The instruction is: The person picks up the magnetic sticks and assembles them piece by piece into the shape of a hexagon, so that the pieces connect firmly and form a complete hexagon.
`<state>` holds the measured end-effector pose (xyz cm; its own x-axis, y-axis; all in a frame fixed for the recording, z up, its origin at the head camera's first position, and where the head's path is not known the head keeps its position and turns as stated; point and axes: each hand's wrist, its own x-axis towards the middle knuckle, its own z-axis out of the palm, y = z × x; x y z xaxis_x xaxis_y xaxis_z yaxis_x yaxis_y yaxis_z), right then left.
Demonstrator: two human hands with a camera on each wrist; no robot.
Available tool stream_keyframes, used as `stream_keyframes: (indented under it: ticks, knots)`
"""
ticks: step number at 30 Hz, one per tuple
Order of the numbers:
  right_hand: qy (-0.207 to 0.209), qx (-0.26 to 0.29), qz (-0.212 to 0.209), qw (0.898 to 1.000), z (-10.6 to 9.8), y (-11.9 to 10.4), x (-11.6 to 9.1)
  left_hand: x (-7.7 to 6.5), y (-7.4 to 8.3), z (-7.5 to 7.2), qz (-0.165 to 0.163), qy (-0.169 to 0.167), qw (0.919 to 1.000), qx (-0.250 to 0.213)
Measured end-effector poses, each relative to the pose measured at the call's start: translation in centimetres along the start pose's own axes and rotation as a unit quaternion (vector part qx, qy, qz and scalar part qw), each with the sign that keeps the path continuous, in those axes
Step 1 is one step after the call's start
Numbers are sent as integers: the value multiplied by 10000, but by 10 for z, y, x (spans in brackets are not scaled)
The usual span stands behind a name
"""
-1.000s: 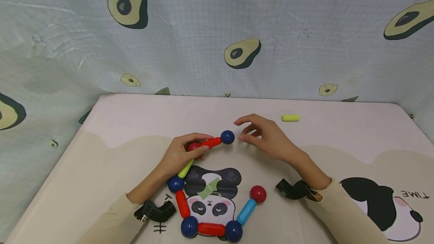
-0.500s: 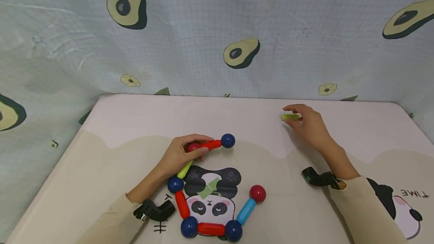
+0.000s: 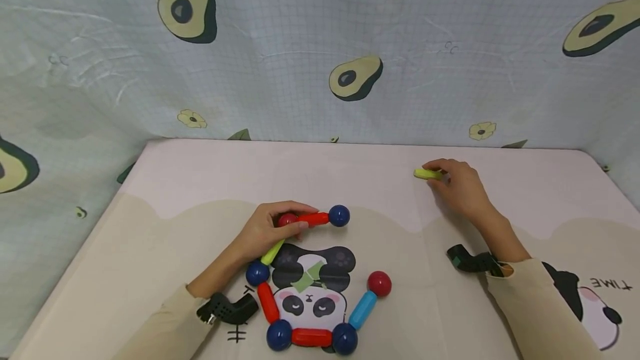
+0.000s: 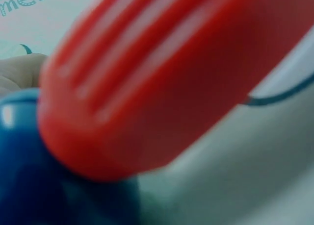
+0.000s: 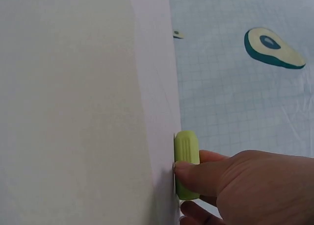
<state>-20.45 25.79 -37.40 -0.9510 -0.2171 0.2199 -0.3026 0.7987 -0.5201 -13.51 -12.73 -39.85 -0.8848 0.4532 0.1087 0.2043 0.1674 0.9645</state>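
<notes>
My left hand (image 3: pixel 265 232) grips a red ball (image 3: pixel 287 219) and the end of a red rod (image 3: pixel 314 219), which carries a blue ball (image 3: pixel 339 215) at its other end. From that red ball a yellow-green rod (image 3: pixel 272 253) runs down to another blue ball (image 3: pixel 257 273). A large red rod (image 4: pixel 147 83) and a blue ball (image 4: pixel 29 161) fill the left wrist view. At the far right of the table, my right hand (image 3: pixel 460 190) pinches a loose yellow-green rod (image 5: pixel 187 149) between thumb and fingers.
The chain goes on through red rods (image 3: pixel 311 338) and a light blue rod (image 3: pixel 363 310) to a red ball (image 3: pixel 379 284) at its free end. A printed panda (image 3: pixel 312 313) lies inside its curve. Behind the table (image 3: pixel 200 171) hangs an avocado-patterned cloth (image 3: pixel 280 26).
My right hand has moved from beside the blue ball to the far right and taken hold of the loose yellow-green rod. The left hand's red rod and blue ball have swung slightly down.
</notes>
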Motion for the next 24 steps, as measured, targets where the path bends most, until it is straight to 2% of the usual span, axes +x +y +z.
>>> stream_keyframes:
  ticks: [9,13,18,24]
  knots:
    - [-60,-1,86,9999,2,-3,-1,0,1,-1,-12,-193,9998,38]
    - [65,59,7,10000,3,-7,-1,0,3,-2,-70,-232,9997,67]
    - [217,240,-136,9994,8,-18,-4,1,3,-1,-77,-248,9996,109]
    - [21,656,-259,9975,16,-37,-16,0,3,-1,-25,-245,9996,122]
